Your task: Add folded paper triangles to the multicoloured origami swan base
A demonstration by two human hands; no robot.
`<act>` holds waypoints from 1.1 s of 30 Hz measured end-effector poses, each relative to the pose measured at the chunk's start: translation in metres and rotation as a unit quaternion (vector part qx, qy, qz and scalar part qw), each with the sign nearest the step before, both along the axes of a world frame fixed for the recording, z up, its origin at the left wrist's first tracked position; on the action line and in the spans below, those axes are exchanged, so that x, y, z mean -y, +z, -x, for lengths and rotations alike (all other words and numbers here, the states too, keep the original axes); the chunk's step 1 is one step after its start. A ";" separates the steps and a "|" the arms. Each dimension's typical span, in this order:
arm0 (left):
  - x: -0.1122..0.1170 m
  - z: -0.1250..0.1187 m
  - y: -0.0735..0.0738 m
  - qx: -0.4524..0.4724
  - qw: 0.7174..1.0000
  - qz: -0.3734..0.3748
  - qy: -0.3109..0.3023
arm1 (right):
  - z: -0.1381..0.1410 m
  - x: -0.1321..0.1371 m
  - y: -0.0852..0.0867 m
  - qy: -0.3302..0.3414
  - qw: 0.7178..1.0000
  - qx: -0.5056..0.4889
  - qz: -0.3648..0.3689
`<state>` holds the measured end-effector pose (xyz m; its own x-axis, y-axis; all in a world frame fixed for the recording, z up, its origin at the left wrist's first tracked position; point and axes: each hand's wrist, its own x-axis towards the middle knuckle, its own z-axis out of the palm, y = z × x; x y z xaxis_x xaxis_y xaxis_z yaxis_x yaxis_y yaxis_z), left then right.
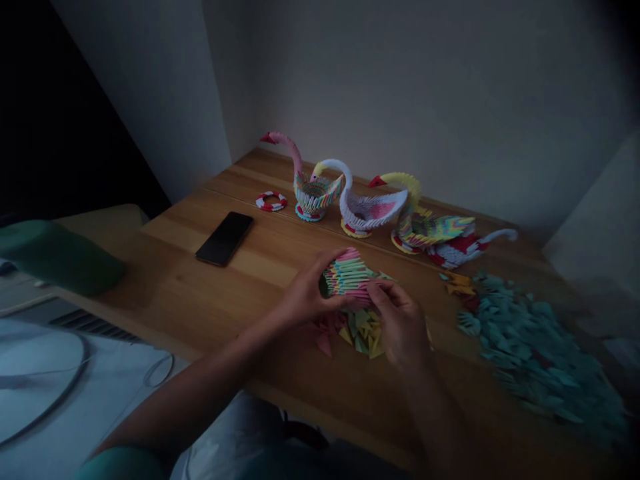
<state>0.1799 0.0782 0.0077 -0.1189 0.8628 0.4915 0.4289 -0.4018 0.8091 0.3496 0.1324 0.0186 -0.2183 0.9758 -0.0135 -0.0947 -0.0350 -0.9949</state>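
My left hand [306,293] is wrapped round a striped, multicoloured folded-paper model [347,275], held just above the wooden table [210,293]. My right hand [400,323] pinches the model's right edge with fingers closed. Under both hands lies a small heap of loose pink, yellow and green folded paper pieces [363,331].
Several finished paper swans [367,207] stand in a row along the back by the wall. A red-and-white paper ring [271,201] and a black phone [225,238] lie at the left. A large spread of teal paper pieces [530,347] covers the right side. A green object [60,257] sits far left.
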 end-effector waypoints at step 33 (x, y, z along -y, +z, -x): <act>0.001 0.004 0.009 0.109 0.988 0.107 -0.035 | -0.011 -0.004 0.001 0.067 0.985 0.116 -0.112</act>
